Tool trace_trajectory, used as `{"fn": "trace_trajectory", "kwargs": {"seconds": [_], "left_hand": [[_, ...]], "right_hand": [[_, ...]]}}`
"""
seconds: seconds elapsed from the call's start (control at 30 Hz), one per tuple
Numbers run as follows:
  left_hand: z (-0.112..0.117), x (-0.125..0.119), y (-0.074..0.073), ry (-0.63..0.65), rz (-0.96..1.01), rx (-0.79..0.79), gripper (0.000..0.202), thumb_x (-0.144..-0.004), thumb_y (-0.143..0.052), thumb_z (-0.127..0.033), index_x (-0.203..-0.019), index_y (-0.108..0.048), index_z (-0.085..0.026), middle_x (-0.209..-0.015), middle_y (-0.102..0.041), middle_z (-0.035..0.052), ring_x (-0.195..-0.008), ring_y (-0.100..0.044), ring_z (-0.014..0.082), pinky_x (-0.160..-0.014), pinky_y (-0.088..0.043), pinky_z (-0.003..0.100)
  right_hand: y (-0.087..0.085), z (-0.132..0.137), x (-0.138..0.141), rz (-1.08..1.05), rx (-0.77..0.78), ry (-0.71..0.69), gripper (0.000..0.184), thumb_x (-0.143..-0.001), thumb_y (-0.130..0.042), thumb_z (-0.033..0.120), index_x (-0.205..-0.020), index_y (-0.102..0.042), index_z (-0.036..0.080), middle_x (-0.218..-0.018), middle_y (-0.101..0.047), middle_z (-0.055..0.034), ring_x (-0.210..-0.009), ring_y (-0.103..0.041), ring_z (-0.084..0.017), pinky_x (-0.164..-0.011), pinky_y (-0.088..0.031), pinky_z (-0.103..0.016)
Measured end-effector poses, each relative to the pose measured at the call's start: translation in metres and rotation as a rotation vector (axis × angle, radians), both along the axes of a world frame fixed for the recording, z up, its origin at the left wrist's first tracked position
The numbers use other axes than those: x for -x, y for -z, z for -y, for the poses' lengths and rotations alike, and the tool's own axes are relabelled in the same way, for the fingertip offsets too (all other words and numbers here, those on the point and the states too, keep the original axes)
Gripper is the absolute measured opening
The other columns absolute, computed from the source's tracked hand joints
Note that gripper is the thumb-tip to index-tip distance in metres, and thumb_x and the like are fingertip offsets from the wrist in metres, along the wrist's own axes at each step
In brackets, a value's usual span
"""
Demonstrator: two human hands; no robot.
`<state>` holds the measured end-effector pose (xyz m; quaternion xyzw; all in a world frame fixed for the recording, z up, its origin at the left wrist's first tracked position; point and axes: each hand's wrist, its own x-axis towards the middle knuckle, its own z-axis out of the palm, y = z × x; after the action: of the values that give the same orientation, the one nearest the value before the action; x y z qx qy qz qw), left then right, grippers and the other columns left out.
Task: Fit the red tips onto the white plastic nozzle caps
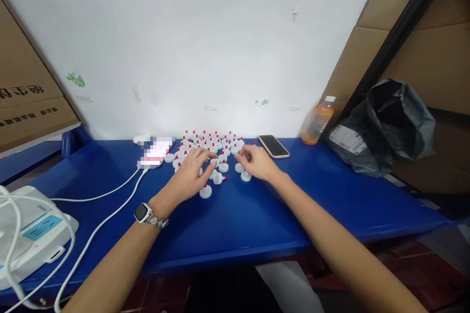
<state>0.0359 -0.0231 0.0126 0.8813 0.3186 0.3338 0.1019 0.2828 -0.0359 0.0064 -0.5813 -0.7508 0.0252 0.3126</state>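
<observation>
Several small white round caps with red tips [211, 143] stand in rows on the blue table [235, 220] near the wall. My left hand [191, 176] reaches over the front caps with fingers stretched out and spread, touching the pieces under them. A smartwatch [144, 213] is on that wrist. My right hand [257, 162] rests beside the right end of the rows, fingers curled toward a cap. A few loose caps [205, 191] lie in front, one tipped on its side [219, 178].
A phone [273, 146] lies face up to the right of the caps, an orange drink bottle [318, 121] and a black plastic bag [385, 127] beyond it. A blurred device [156, 152] with white cables [110, 205] sits left. A white power strip [29, 234] lies front left. Cardboard boxes [25, 93] flank both sides.
</observation>
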Motion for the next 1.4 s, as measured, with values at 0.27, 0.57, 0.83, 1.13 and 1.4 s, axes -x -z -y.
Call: {"fn": "trace_trajectory", "kwargs": {"seconds": [0.27,0.57,0.83,1.13,1.4], "left_hand": [[0.002,-0.004,0.005,0.021,-0.026,-0.009,0.025,-0.1,-0.043,-0.037,-0.111,-0.06,-0.022,-0.11,-0.059,0.007,-0.107,-0.053,0.0231,-0.097,-0.044,0.041],[0.0,0.004,0.0,-0.022,0.011,-0.014,0.024,-0.099,-0.046,-0.038,-0.11,-0.06,-0.022,-0.109,-0.06,0.0065,-0.107,-0.054,0.0232,-0.096,-0.044,0.041],[-0.004,0.008,0.0,0.015,0.062,-0.044,0.032,-0.097,-0.051,-0.038,-0.125,-0.053,-0.022,-0.119,-0.062,0.0079,-0.11,-0.056,0.0239,-0.098,-0.044,0.041],[-0.024,0.048,-0.005,-0.283,-0.043,0.04,0.017,-0.095,-0.044,-0.033,-0.097,-0.055,-0.02,-0.093,-0.061,0.0062,-0.089,-0.057,0.0245,-0.08,-0.046,0.039],[-0.026,0.05,-0.001,-0.283,-0.074,0.05,0.013,-0.091,-0.046,-0.028,-0.096,-0.056,-0.021,-0.09,-0.063,0.0065,-0.088,-0.059,0.0262,-0.078,-0.047,0.041]], "right_hand": [[0.013,-0.008,0.038,0.117,-0.082,-0.094,0.02,-0.097,-0.051,0.034,-0.091,-0.063,0.019,-0.075,-0.064,-0.0026,-0.068,-0.055,-0.015,-0.067,-0.035,-0.027],[0.003,0.004,0.025,0.027,-0.04,-0.201,0.008,-0.086,-0.062,0.025,-0.08,-0.063,0.019,-0.071,-0.066,-0.0014,-0.079,-0.055,-0.019,-0.079,-0.036,-0.033],[-0.022,0.007,0.068,-0.442,-0.073,-0.344,0.017,-0.09,-0.056,0.032,-0.084,-0.065,0.019,-0.078,-0.068,-0.0001,-0.073,-0.059,-0.014,-0.069,-0.041,-0.026],[-0.023,-0.054,0.093,0.216,0.076,-0.334,0.011,-0.082,-0.063,0.024,-0.078,-0.072,0.019,-0.08,-0.073,-0.0048,-0.089,-0.06,-0.023,-0.086,-0.036,-0.036],[-0.014,-0.075,0.119,0.415,0.154,-0.332,0.005,-0.076,-0.071,0.024,-0.073,-0.071,0.02,-0.074,-0.072,-0.0058,-0.087,-0.062,-0.026,-0.094,-0.03,-0.044]]}}
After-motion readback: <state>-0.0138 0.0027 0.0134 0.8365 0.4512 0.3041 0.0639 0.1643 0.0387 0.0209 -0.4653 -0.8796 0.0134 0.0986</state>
